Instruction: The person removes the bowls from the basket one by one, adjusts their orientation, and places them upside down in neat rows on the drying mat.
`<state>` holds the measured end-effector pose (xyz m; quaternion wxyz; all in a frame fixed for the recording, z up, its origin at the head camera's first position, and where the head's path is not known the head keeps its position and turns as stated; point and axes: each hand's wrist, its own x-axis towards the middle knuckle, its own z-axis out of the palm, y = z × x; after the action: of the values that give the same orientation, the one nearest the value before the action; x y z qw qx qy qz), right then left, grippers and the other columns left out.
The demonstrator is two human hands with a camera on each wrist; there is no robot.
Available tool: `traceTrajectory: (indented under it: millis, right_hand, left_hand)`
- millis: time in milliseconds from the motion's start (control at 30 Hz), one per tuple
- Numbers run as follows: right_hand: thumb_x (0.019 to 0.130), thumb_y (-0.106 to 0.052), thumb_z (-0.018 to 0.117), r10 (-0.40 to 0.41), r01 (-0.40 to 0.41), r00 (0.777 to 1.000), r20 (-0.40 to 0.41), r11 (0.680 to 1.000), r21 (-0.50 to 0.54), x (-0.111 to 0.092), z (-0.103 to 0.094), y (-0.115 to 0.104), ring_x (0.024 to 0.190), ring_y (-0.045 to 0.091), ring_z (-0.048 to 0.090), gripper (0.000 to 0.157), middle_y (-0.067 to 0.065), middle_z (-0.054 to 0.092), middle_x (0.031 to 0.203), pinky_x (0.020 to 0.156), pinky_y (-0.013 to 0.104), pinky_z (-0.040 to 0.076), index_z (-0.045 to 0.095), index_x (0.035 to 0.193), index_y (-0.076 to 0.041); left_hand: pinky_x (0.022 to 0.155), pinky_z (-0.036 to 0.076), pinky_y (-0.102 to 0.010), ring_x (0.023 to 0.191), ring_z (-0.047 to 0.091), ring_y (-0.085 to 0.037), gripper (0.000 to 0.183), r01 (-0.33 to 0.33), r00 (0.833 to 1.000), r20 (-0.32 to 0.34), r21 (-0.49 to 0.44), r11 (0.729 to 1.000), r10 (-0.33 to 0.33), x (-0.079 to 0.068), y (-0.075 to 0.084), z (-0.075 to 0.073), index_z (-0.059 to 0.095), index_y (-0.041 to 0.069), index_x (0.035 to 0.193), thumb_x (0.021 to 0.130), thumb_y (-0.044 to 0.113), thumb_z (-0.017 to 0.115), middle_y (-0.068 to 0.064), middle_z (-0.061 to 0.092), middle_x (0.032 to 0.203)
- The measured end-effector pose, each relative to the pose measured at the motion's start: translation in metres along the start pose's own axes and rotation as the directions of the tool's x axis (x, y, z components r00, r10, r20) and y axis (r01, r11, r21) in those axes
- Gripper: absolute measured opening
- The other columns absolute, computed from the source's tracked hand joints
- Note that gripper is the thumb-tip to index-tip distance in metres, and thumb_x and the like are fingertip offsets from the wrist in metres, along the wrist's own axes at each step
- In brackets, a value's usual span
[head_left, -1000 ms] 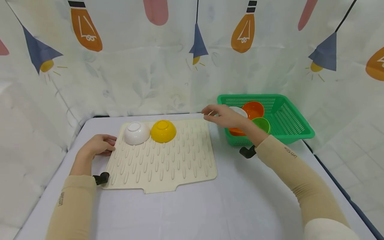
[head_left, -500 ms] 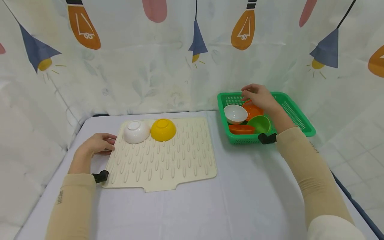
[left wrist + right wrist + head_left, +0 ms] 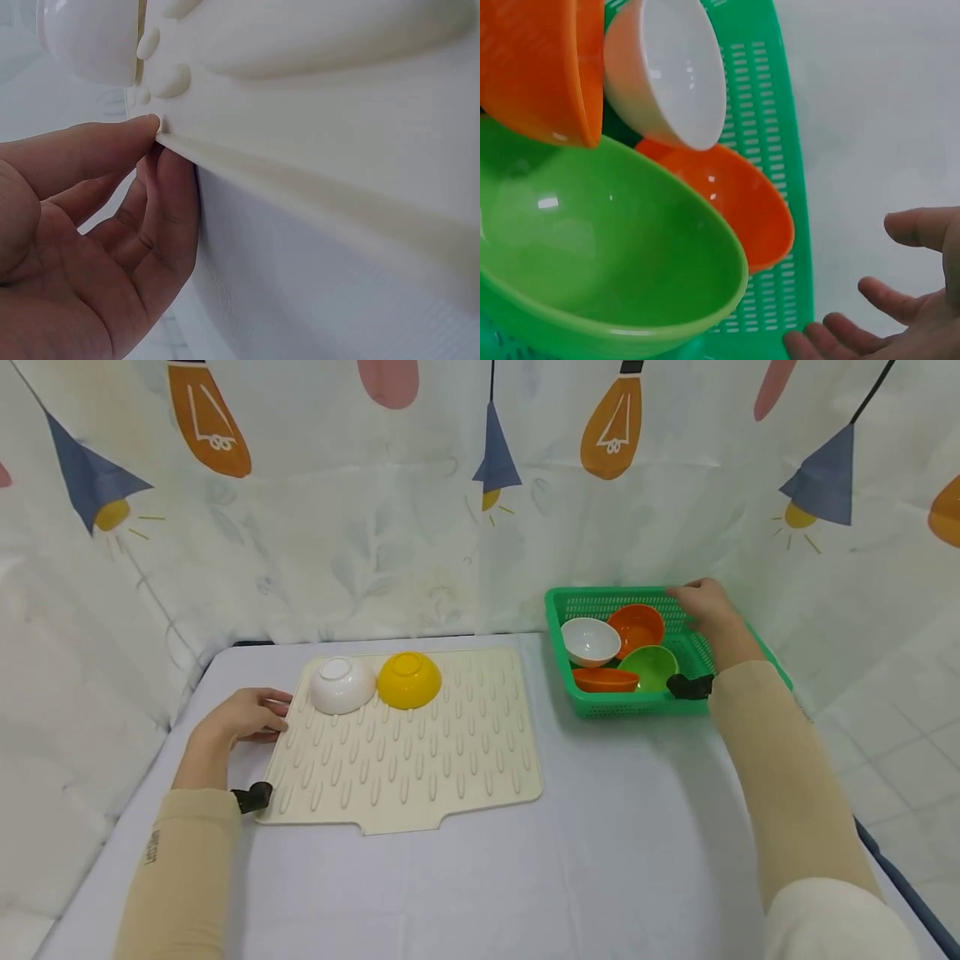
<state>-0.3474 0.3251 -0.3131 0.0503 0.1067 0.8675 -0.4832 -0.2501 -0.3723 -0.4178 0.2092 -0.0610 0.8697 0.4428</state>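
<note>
My left hand (image 3: 242, 718) pinches the left edge of a cream drying mat (image 3: 480, 735), thumb on top and fingers beneath in the left wrist view. A white bowl (image 3: 342, 683) and a yellow bowl (image 3: 408, 679) sit upside down side by side on the mat. At the far right, my right hand (image 3: 708, 606) is over the back rim of a green basket (image 3: 765, 662). Its fingers are spread and hold nothing in the right wrist view; whether the fingertips touch the rim I cannot tell.
Inside the basket lie a white bowl (image 3: 590, 641), an orange bowl (image 3: 637, 625), a green bowl (image 3: 592, 240) and another orange bowl (image 3: 604, 680) on its side. A patterned curtain (image 3: 337, 527) hangs behind the table (image 3: 480, 885).
My right hand has moved right from the basket's left side, across the bowls to its back rim. The left hand keeps its grip on the mat edge.
</note>
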Motion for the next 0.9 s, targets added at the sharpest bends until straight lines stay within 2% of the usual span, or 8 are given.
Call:
traceTrajectory:
  millis: [167,367,467,633,733,900]
  right_hand:
    - [0.106,-0.041,0.049,0.043,-0.041,0.998,0.047,0.998,-0.038,0.006,-0.006,0.009,0.151,0.048,0.009,0.089,0.028,-0.004,0.167,0.117,0.062,0.026,-0.003,0.160,0.006]
    - [0.106,-0.039,0.049,0.047,-0.042,0.997,0.056,0.994,-0.097,0.019,-0.008,0.018,0.148,0.054,0.011,0.088,0.032,-0.002,0.165,0.112,0.067,0.030,-0.002,0.158,0.010]
    - [0.106,-0.037,0.049,0.063,-0.055,0.992,0.114,0.995,-0.078,0.025,-0.008,0.022,0.149,0.055,0.007,0.089,0.031,-0.006,0.165,0.111,0.066,0.034,-0.005,0.158,0.010]
    - [0.108,-0.033,0.048,0.095,-0.099,0.975,0.202,0.995,0.007,0.031,-0.006,0.027,0.149,0.055,0.005,0.088,0.024,-0.019,0.166,0.112,0.059,0.037,-0.014,0.159,0.004]
    - [0.110,-0.031,0.046,0.103,-0.115,0.967,0.233,0.993,0.038,0.033,-0.004,0.030,0.147,0.057,0.014,0.086,0.028,-0.016,0.165,0.113,0.057,0.037,-0.017,0.158,0.002]
    - [0.112,-0.029,0.041,0.091,-0.093,0.946,0.311,0.996,-0.008,0.037,-0.001,0.034,0.144,0.055,0.026,0.075,0.039,0.006,0.161,0.114,0.057,0.035,-0.005,0.160,0.007]
  left_hand:
    - [0.078,0.059,-0.032,0.090,0.063,-0.013,0.067,0.012,1.000,-0.006,-0.004,1.000,-0.012,-0.001,0.000,-0.002,0.031,-0.015,0.150,0.094,-0.004,0.066,-0.030,0.046,0.133]
    - [0.078,0.060,-0.032,0.090,0.064,-0.014,0.067,0.009,1.000,-0.011,-0.010,1.000,-0.009,-0.002,0.000,0.000,0.032,-0.015,0.150,0.094,-0.004,0.066,-0.031,0.046,0.136]
    - [0.079,0.059,-0.031,0.091,0.064,-0.014,0.067,0.017,1.000,-0.009,-0.014,1.000,-0.017,-0.002,-0.001,0.001,0.031,-0.014,0.150,0.094,-0.004,0.066,-0.030,0.046,0.135]
    - [0.079,0.059,-0.031,0.090,0.064,-0.013,0.066,0.017,1.000,-0.006,-0.014,1.000,-0.017,0.000,-0.002,0.001,0.031,-0.014,0.151,0.095,-0.003,0.065,-0.031,0.045,0.136]
    - [0.078,0.059,-0.031,0.089,0.064,-0.013,0.066,0.010,1.000,-0.006,-0.016,1.000,-0.010,0.000,-0.003,0.000,0.032,-0.014,0.150,0.095,-0.003,0.065,-0.031,0.046,0.135]
    - [0.077,0.059,-0.031,0.088,0.064,-0.011,0.066,0.008,1.000,-0.010,-0.020,1.000,-0.008,0.001,-0.005,0.000,0.033,-0.014,0.150,0.094,-0.003,0.065,-0.030,0.047,0.135]
